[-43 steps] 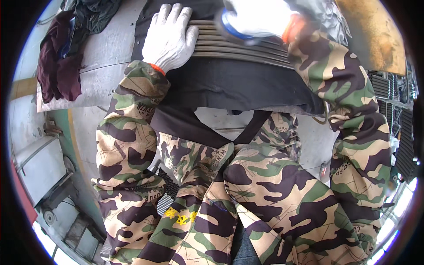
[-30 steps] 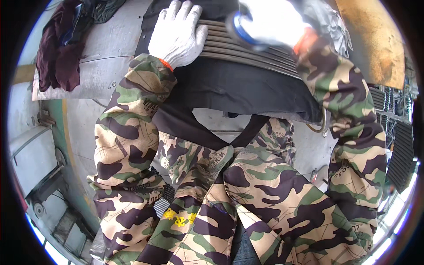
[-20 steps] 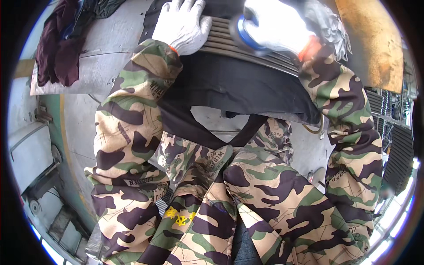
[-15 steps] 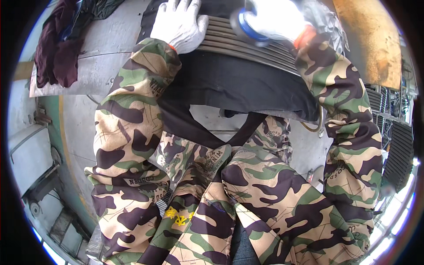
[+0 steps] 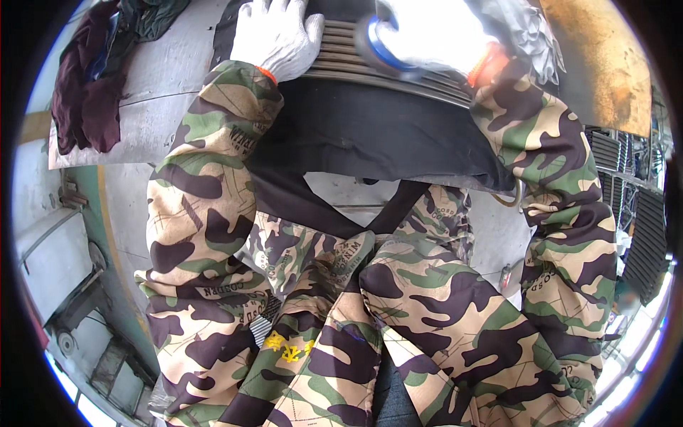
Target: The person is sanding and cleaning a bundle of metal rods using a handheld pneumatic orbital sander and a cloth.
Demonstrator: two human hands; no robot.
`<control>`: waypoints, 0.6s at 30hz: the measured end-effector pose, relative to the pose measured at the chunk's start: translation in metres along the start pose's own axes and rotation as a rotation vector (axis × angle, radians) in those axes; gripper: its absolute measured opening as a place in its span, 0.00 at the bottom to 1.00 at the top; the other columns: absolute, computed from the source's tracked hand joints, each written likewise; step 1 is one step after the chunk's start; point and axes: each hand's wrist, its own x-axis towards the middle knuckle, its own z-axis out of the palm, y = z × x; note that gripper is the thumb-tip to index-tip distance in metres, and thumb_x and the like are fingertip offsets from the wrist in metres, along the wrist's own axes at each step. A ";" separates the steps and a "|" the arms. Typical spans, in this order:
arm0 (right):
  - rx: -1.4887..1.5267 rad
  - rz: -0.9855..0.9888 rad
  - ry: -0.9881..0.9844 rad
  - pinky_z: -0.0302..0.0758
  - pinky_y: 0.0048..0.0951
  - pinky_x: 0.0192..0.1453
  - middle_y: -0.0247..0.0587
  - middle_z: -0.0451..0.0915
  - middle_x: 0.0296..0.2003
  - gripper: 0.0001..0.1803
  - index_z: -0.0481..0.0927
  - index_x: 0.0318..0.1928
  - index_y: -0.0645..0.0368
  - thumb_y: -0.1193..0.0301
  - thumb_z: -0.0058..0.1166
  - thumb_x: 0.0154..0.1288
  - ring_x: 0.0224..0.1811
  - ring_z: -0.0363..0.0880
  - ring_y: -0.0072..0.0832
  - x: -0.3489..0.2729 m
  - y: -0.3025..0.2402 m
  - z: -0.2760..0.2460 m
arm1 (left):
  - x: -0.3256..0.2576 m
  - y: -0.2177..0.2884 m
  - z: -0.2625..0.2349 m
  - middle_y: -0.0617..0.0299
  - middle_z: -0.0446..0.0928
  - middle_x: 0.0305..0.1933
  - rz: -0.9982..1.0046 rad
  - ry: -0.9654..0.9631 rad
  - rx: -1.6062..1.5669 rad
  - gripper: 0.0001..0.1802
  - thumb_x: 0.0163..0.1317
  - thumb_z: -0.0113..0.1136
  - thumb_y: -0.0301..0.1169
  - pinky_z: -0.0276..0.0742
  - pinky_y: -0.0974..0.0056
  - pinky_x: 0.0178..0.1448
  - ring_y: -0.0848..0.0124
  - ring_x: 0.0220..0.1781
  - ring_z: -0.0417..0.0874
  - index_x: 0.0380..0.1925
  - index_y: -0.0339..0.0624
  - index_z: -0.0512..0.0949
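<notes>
My left hand [image 5: 276, 41], in a white knit glove with an orange cuff, lies flat with its fingers spread. It rests at the left end of a row of slim metal rods [image 5: 340, 58]. My right hand [image 5: 435, 37], gloved the same way, is curled over a round blue-rimmed thing [image 5: 384, 51] above the rods. Motion smears that thing, and its exact kind does not show. Under the rods, black cloth [image 5: 377, 128] covers the near part of the work surface.
Dark maroon cloth [image 5: 96, 107] lies on the grey metal table [image 5: 160, 78] at the left. Crumpled clear plastic [image 5: 530, 43] sits beyond my right wrist, beside a tan stained board [image 5: 597, 60]. Racks with more dark rods [image 5: 644, 242] stand at the far right.
The whole view has shifted slightly. My right hand and the blue-rimmed thing are a little farther left over the rods. My left hand stays flat at their left end.
</notes>
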 end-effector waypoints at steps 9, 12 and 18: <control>0.005 -0.027 0.066 0.83 0.51 0.39 0.54 0.83 0.31 0.11 0.82 0.36 0.58 0.63 0.61 0.64 0.33 0.85 0.52 -0.003 0.003 0.006 | -0.008 0.002 -0.008 0.34 0.75 0.73 -0.006 -0.021 0.004 0.31 0.75 0.55 0.43 0.64 0.37 0.80 0.33 0.77 0.71 0.68 0.29 0.75; 0.019 -0.076 0.116 0.83 0.50 0.38 0.54 0.82 0.30 0.10 0.82 0.36 0.58 0.64 0.61 0.64 0.33 0.85 0.52 0.003 -0.004 0.008 | -0.022 0.001 -0.028 0.32 0.74 0.73 -0.021 -0.050 0.007 0.32 0.74 0.56 0.43 0.62 0.37 0.81 0.33 0.77 0.70 0.69 0.27 0.74; 0.013 -0.113 0.151 0.83 0.50 0.37 0.52 0.82 0.29 0.09 0.82 0.36 0.58 0.65 0.62 0.63 0.32 0.85 0.51 -0.008 0.000 0.009 | -0.036 0.019 -0.023 0.30 0.73 0.74 0.000 -0.043 0.014 0.33 0.74 0.56 0.43 0.60 0.38 0.82 0.33 0.78 0.70 0.69 0.26 0.74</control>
